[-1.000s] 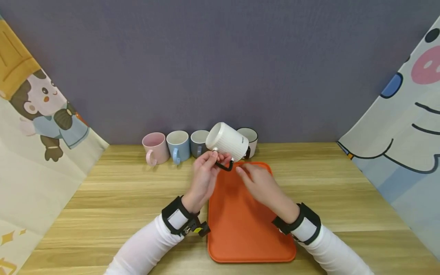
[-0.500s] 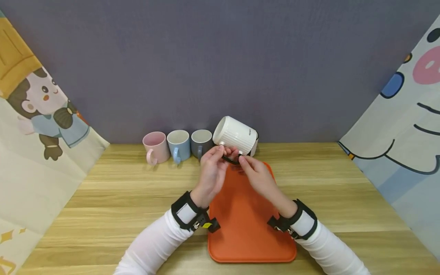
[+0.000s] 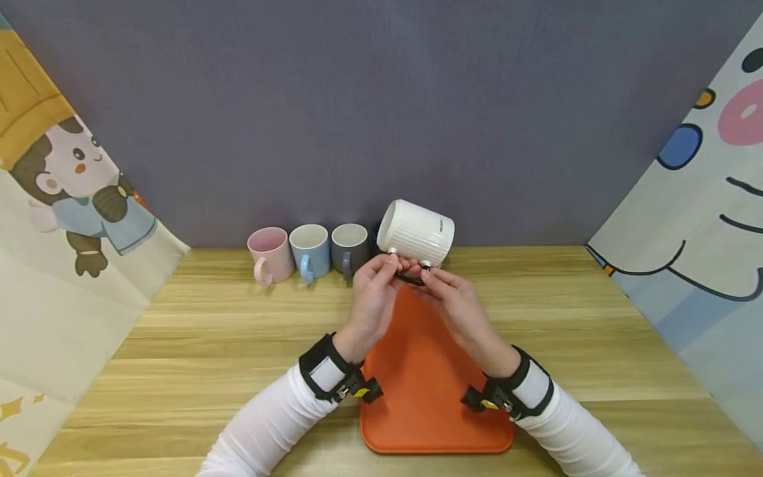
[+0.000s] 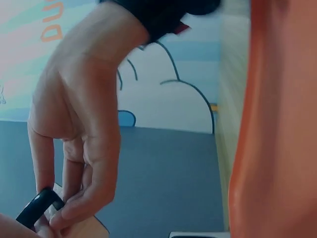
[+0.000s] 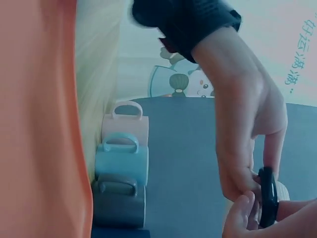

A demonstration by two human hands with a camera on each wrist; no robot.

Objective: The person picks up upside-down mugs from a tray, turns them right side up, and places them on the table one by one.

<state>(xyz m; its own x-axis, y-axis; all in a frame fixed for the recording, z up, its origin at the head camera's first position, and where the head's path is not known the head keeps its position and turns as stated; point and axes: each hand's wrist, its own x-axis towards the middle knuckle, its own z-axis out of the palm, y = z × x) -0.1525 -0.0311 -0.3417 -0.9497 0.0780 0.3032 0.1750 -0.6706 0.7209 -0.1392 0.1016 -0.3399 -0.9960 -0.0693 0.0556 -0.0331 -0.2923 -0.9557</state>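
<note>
A white ribbed mug with a black handle is held up and tilted on its side in the head view, its mouth facing left. My left hand pinches the handle's end near the rim. At the end near the base, my right hand pinches the same handle. The left wrist view shows the right hand from across, fingers at the black handle. From the other side, the right wrist view has the left hand at it. Most of the mug is hidden in both wrist views.
An orange tray lies on the wooden table below the hands. Along the back wall stand a pink mug, a light blue mug, a grey mug and a mostly hidden dark blue item.
My right hand has come up from beside the mug and taken hold of the handle. The mug has moved right and slightly back, now covering the white black-rimmed mug behind it.
</note>
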